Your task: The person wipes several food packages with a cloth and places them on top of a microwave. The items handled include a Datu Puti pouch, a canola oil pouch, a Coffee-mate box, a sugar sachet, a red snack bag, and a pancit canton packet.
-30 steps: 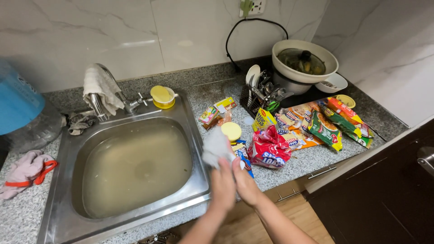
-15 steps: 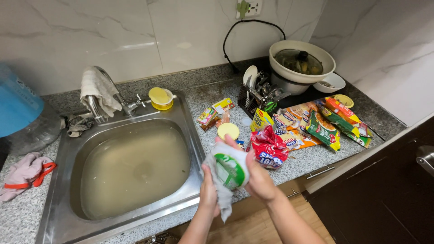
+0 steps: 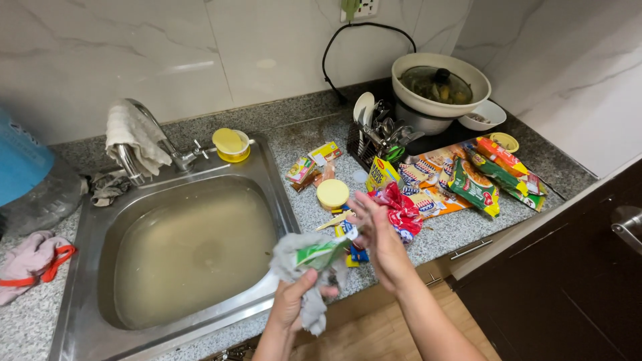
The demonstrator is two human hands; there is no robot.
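Observation:
My left hand (image 3: 295, 305) grips a crumpled grey cloth (image 3: 301, 257) and a green and white packet (image 3: 319, 252) over the sink's front right corner. Just to the right, my right hand (image 3: 378, 235) holds the packet's other end, fingers partly spread, next to a red packet (image 3: 403, 210) lying on the counter. Both forearms come up from the bottom of the view. Small blue and yellow sachets (image 3: 355, 253) lie under my hands.
The steel sink (image 3: 88, 319) holds murky water. A towel (image 3: 135, 134) drapes the tap. A yellow lid (image 3: 332, 193), a cutlery rack (image 3: 378, 134), several food packets (image 3: 474, 184), a cooker pot (image 3: 441, 85) and a pink rag (image 3: 32, 258) sit on the granite counter.
My hands moved down from the counter toward the sink's front corner. The cloth bunched into my left hand, and the green and white packet tipped from upright to lying across it.

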